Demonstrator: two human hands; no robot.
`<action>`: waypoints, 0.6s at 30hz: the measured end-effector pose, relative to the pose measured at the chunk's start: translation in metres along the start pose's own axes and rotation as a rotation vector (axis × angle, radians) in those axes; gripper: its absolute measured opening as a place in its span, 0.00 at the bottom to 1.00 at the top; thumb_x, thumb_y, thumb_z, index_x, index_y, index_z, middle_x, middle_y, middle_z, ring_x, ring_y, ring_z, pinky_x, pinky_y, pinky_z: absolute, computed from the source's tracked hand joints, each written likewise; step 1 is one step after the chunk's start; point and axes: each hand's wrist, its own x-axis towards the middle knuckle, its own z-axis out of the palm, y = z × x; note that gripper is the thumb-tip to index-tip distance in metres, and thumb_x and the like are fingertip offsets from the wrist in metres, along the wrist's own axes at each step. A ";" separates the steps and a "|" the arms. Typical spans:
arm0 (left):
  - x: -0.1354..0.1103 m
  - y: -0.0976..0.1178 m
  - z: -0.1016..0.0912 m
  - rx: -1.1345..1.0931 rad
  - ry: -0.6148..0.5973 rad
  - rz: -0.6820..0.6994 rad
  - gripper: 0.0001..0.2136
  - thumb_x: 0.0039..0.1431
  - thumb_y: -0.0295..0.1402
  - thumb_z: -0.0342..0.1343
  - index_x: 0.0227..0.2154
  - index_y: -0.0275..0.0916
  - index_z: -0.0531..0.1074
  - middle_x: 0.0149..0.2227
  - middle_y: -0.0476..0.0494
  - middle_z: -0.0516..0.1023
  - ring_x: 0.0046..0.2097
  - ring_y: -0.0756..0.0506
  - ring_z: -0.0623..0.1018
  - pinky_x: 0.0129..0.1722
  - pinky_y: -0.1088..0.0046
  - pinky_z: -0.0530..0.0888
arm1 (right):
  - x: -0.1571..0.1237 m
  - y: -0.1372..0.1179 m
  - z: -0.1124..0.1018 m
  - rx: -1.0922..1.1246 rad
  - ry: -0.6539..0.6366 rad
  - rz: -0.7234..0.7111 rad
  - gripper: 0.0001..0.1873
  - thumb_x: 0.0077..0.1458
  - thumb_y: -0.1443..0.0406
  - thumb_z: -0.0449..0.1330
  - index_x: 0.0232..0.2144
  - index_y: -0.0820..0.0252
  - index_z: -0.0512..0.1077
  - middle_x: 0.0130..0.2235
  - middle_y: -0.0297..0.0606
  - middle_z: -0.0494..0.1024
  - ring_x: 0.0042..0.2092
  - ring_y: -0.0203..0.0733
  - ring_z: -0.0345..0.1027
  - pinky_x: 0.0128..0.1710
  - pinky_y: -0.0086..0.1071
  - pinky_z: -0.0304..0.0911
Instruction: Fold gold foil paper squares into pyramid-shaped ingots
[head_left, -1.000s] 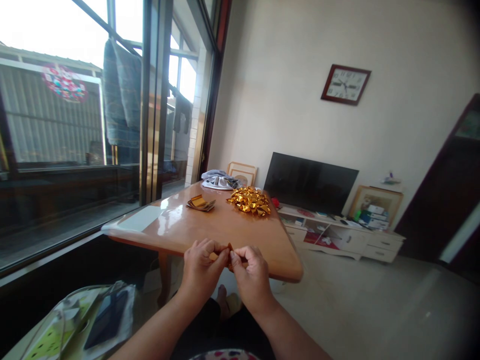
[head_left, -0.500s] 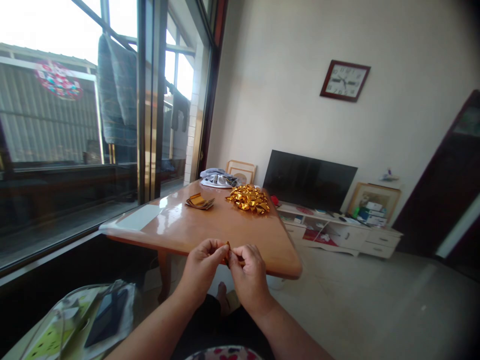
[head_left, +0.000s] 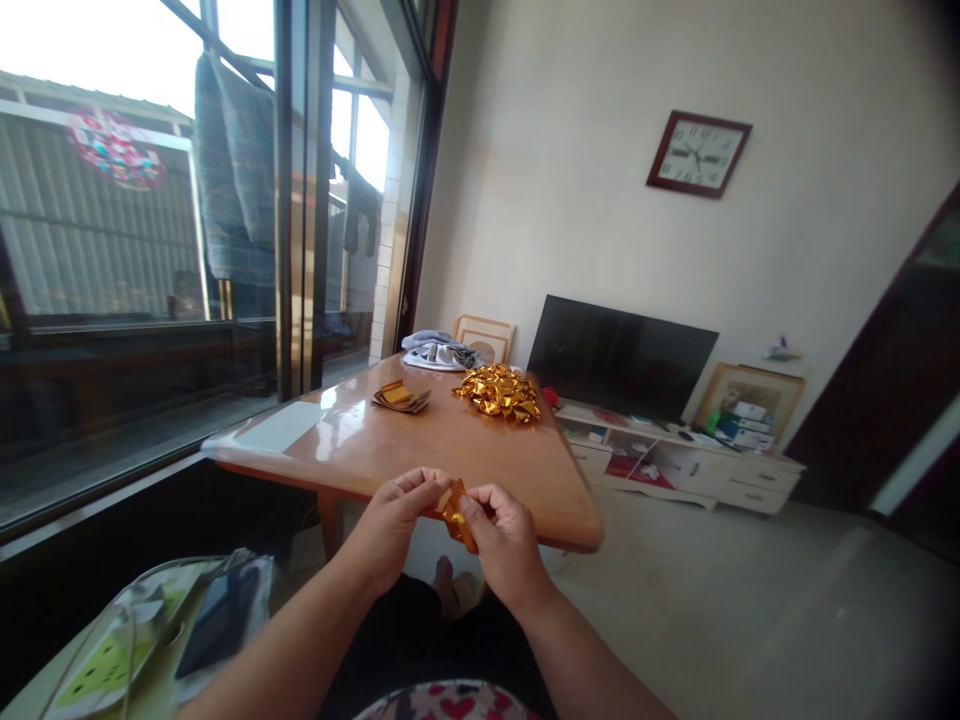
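Between my hands is a small piece of shiny gold foil paper (head_left: 457, 518), partly folded, just off the near edge of the table (head_left: 382, 450). The fingertips of my left hand (head_left: 397, 520) pinch its upper left side. My right hand (head_left: 506, 535) grips the right side between thumb and fingers. Some of the paper is covered by my fingers. Farther back on the tabletop, a small stack of gold paper sheets (head_left: 401, 396) lies to the left. A heap of folded gold foil pieces (head_left: 496, 394) sits to the right of it.
Folded cloth (head_left: 439, 350) lies at the table's far end. A pale sheet (head_left: 281, 427) is on its left side. At lower left, a stand holds a dark flat device (head_left: 217, 615) and cables. A television (head_left: 622, 350) stands on a white cabinet (head_left: 694, 475) behind.
My hands have moved slightly apart, and more of the gold foil paper now shows between them, opened wider. The sheet stack and the heap have stayed put.
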 end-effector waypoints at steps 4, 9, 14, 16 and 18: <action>0.001 0.002 -0.004 0.032 0.077 0.042 0.08 0.58 0.36 0.62 0.37 0.38 0.77 0.33 0.49 0.77 0.35 0.49 0.73 0.38 0.75 0.69 | 0.001 0.002 -0.001 0.314 -0.092 0.169 0.17 0.57 0.52 0.65 0.34 0.60 0.73 0.25 0.31 0.73 0.24 0.34 0.62 0.24 0.28 0.60; -0.004 0.008 -0.001 0.072 -0.034 0.017 0.11 0.57 0.36 0.63 0.40 0.36 0.77 0.38 0.45 0.78 0.39 0.47 0.75 0.42 0.71 0.71 | 0.001 0.000 -0.003 0.500 -0.132 0.211 0.15 0.54 0.55 0.67 0.32 0.60 0.73 0.29 0.33 0.75 0.30 0.36 0.66 0.32 0.30 0.65; -0.006 0.010 0.001 0.131 -0.022 0.074 0.09 0.56 0.36 0.63 0.36 0.37 0.74 0.33 0.48 0.75 0.35 0.48 0.74 0.39 0.72 0.71 | 0.002 0.002 -0.005 0.470 -0.119 0.203 0.16 0.54 0.53 0.68 0.32 0.60 0.73 0.30 0.34 0.76 0.32 0.38 0.68 0.36 0.33 0.66; -0.006 0.009 0.002 0.164 -0.010 0.109 0.08 0.56 0.36 0.63 0.35 0.37 0.73 0.31 0.48 0.75 0.34 0.48 0.74 0.37 0.73 0.71 | 0.002 0.003 -0.005 0.456 -0.113 0.200 0.17 0.54 0.52 0.68 0.33 0.60 0.73 0.30 0.34 0.76 0.31 0.37 0.67 0.35 0.32 0.65; -0.006 0.005 0.004 0.209 -0.008 0.135 0.09 0.56 0.37 0.63 0.34 0.37 0.74 0.30 0.47 0.76 0.33 0.48 0.74 0.35 0.73 0.70 | 0.001 0.003 -0.005 0.443 -0.112 0.193 0.17 0.55 0.52 0.67 0.33 0.60 0.73 0.30 0.34 0.76 0.30 0.37 0.67 0.33 0.31 0.65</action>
